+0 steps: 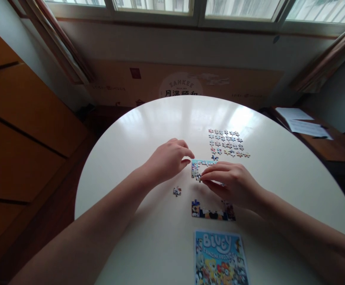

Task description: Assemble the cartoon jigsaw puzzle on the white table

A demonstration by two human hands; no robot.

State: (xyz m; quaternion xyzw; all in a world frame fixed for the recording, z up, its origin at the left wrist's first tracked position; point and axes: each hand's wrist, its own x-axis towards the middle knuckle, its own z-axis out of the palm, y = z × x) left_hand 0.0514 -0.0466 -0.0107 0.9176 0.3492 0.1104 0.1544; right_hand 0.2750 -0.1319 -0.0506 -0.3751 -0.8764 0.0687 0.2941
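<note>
My right hand [230,179] pinches a small jigsaw puzzle piece [198,178] between thumb and fingertips, at the lower left of a partly joined upper puzzle section [194,167]. The hand covers much of that section's right side. Just left of its top corner hovers my left hand [172,156], thumb and fingers apart with nothing between them. A loose puzzle piece [177,191] lies below the left hand. Nearer to me is a joined lower puzzle section [212,214], shaped like a U, its right end partly under my right hand's shadow.
Loose puzzle pieces [227,138] stand in rows on the round white table [116,170], beyond my right hand. A blue Bluey picture sheet [220,259] lies at the near side. Papers [306,124] rest on a brown side table at the right.
</note>
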